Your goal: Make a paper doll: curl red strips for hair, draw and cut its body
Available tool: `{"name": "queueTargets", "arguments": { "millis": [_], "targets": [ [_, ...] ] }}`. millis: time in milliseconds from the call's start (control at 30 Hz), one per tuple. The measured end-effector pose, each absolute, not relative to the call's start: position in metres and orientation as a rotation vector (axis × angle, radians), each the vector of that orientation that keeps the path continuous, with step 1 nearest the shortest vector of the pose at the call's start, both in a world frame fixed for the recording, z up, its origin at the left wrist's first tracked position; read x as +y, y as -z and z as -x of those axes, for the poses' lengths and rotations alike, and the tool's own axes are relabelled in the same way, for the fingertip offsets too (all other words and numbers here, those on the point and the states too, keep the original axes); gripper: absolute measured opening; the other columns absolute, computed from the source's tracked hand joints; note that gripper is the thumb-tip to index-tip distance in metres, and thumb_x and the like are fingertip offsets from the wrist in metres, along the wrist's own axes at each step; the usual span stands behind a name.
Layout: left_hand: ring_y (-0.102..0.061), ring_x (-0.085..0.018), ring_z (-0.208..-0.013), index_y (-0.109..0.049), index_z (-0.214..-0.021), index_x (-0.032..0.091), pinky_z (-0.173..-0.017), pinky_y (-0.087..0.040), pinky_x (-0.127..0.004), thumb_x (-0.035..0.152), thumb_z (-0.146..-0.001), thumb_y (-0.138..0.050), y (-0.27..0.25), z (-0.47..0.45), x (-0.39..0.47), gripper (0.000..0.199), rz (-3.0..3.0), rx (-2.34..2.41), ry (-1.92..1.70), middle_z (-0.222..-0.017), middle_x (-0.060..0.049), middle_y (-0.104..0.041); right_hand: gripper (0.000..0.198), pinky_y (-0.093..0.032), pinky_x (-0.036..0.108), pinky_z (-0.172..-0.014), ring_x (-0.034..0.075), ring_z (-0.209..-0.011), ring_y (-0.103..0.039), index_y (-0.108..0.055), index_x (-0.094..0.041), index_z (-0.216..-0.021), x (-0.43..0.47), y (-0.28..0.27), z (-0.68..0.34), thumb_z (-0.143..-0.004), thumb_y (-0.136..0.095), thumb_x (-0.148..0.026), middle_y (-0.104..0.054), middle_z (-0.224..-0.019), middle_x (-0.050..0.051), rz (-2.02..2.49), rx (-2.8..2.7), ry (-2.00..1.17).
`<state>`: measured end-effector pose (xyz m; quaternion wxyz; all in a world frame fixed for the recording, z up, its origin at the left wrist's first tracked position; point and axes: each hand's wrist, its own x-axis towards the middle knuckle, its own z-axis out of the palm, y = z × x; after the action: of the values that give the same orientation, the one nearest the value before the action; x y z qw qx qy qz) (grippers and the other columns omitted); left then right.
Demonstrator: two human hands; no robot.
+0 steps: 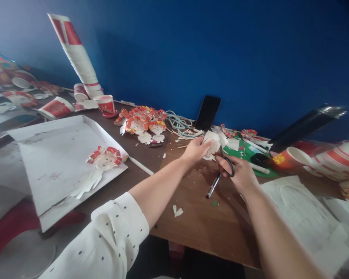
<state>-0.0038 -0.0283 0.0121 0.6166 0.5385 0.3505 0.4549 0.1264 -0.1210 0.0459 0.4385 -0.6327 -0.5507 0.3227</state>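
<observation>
My left hand (196, 152) is closed on a piece of white paper (211, 142), held up over the brown table (192, 232). Fingers of my right hand (240, 172) wrap the dark handles of a pair of scissors (230, 166). The scissors' blades reach up to the right edge of the paper; whether they are open or shut there I cannot tell. A pen (213, 186) lies below my hands, and small paper scraps (178, 212) are scattered nearer the front edge.
Red-and-white paper cut-outs (144, 122) are piled left of a phone (208, 112) leaning on the blue wall. A white tray (61, 174) holds another cut-out. A tall cup stack (78, 58) leans at left; more cups (337, 155) and paper sheets (302, 209) lie at right.
</observation>
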Motion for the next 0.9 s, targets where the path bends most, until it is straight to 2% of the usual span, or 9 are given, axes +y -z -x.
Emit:
{"name": "queueTargets", "arguments": {
  "millis": [267,567,900],
  "targets": [
    [-0.049,-0.009,-0.061,-0.062,-0.082,0.014,-0.06,-0.039,-0.02,0.03,-0.082,-0.059,-0.0117,0.0037,-0.0248,0.017,-1.263,0.879,-1.121,-0.069,0.001,-0.059,0.043,-0.036,0.026,-0.047,0.01,-0.048,-0.042,-0.066,-0.017,-0.065,-0.1195,-0.0408,-0.1265,-0.071,-0.07,-0.06,-0.048,-0.051,-0.002,1.571,-1.375,-0.825],
    [-0.051,-0.011,-0.065,-0.062,-0.079,0.013,-0.06,-0.037,-0.021,0.031,-0.081,-0.06,-0.0136,0.0034,-0.0289,0.018,-1.311,0.858,-1.075,-0.072,-0.002,-0.061,0.044,-0.035,0.026,-0.048,0.011,-0.049,-0.042,-0.058,-0.019,-0.054,-0.1189,-0.0442,-0.1259,-0.069,-0.071,-0.058,-0.05,-0.05,-0.001,1.56,-1.384,-0.82],
    [-0.054,-0.012,-0.066,-0.065,-0.084,0.012,-0.063,-0.042,-0.023,0.029,-0.081,-0.061,-0.0168,0.0021,-0.0312,0.017,-1.26,0.86,-1.058,-0.076,-0.004,-0.064,0.039,-0.032,0.026,-0.047,0.01,-0.047,-0.04,-0.054,-0.02,-0.051,-0.1174,-0.0396,-0.1221,-0.071,-0.071,-0.048,-0.047,-0.048,-0.002,1.521,-1.31,-0.834]
  ]
}}
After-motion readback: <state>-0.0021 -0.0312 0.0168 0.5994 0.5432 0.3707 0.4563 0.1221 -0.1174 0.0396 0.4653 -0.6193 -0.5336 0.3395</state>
